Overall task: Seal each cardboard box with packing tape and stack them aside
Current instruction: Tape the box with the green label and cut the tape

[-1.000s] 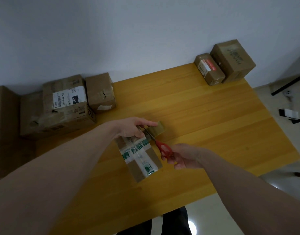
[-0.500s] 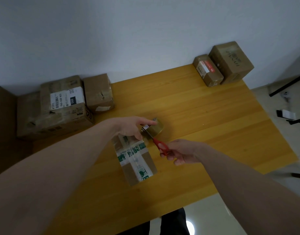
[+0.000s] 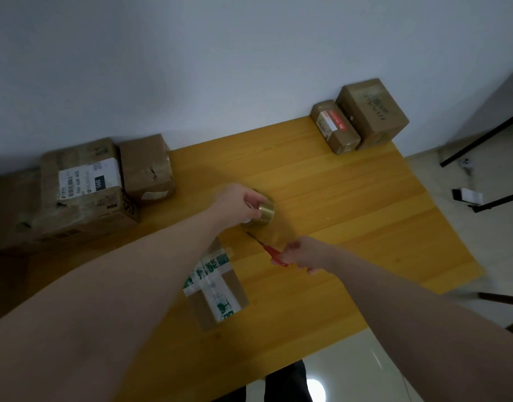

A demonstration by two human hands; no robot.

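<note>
A small cardboard box (image 3: 217,288) crossed with white and green printed tape lies on the wooden table (image 3: 351,221), partly under my left forearm. My left hand (image 3: 238,203) grips a roll of brownish clear packing tape (image 3: 261,213) just beyond the box. My right hand (image 3: 304,253) holds red-handled scissors (image 3: 274,255), whose blades point toward the roll. A loose tape end (image 3: 227,252) sticks up at the box's far edge.
Several cardboard boxes (image 3: 75,192) are piled at the table's left end against the wall, one brown box (image 3: 146,169) beside them. Two more boxes (image 3: 359,114) stand at the far right corner. Black frame legs (image 3: 481,140) stand on the floor to the right.
My left hand has carried the tape roll away from the box, farther up the table. The scissors have come off the tape, and the box now lies free of my hands.
</note>
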